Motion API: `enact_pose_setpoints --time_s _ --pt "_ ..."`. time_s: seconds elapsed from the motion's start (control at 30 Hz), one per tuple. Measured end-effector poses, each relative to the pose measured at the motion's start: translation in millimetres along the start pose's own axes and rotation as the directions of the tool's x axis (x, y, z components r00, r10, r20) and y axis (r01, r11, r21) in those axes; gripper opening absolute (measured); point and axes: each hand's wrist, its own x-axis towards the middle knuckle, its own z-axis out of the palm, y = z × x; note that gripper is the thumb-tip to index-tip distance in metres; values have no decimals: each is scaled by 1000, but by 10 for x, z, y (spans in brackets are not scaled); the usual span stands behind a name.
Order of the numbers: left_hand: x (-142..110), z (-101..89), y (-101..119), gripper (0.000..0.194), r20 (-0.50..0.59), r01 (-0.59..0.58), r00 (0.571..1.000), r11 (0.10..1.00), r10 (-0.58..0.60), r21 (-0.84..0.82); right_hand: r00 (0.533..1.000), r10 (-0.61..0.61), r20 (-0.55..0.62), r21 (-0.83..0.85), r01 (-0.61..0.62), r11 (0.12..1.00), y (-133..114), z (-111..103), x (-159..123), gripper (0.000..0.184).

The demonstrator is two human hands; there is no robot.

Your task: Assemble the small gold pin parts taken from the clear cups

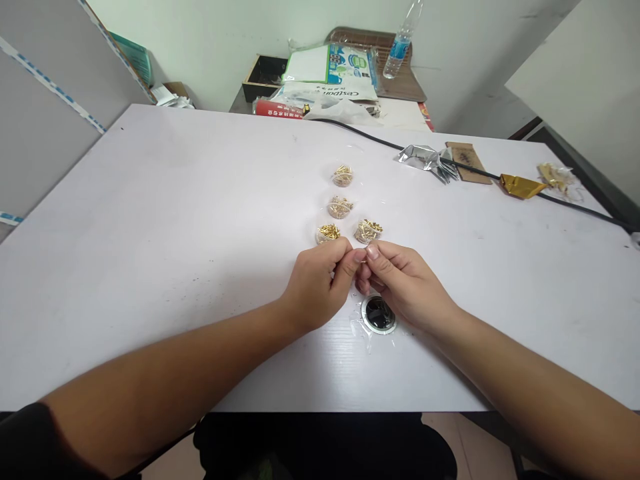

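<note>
My left hand (325, 277) and my right hand (400, 273) meet above the white table, both with thumb and forefinger pinched. A tiny pale piece seems to show between the fingertips, too small to name. Just beyond the hands are two small clear cups of gold-coloured pins, one on the left (329, 233) and one on the right (369, 231). Farther back, a third cup (341, 207) and a fourth cup (343, 175) hold similar small pieces. Below my right hand lies a round black disc with a white rim (379, 315), stuck down with clear tape and partly covered by the hand.
A black cable (370, 137) crosses the table's far side, near a silver foil packet (423, 158), a brown card (469, 163) and a gold foil piece (521, 186). Behind the table stand a water bottle (399, 50), a black box (263, 77) and plastic packaging (350, 67).
</note>
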Motion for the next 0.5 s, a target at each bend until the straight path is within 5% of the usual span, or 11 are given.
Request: enact_pose_setpoints --time_s 0.5 --pt "12 -16 10 37 5 -65 998 998 65 -10 997 18 71 94 -25 995 7 -1 -4 44"
